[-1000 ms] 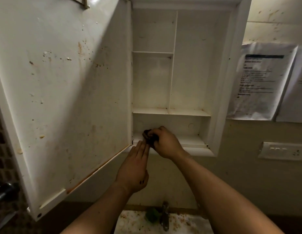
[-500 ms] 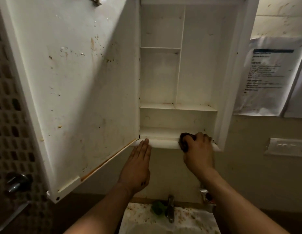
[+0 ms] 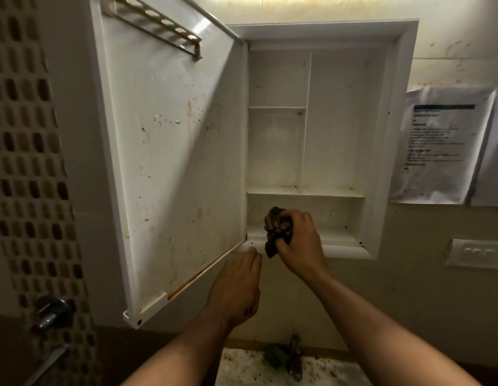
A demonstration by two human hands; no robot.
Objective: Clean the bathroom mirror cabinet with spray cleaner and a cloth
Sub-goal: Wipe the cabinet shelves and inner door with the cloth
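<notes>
While tight round cloth (image 3: pixel 278 232), right hand (image 3: pixel 299 242); left hand (image 3: pixel 235 288) flat beside open door (image 3: pixel 172 162).

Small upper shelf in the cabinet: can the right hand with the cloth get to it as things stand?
Probably yes: the door is swung wide, the right hand holds the cloth lower down, and nothing blocks the shelf.

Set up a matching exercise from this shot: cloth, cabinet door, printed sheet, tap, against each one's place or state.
1 cloth
2 cabinet door
3 printed sheet
4 tap

a swung open, speckled with stains
b hanging right of the cabinet
c at the bottom of the view
d bunched in the right hand

Pairs: 1-d, 2-a, 3-b, 4-c
</notes>
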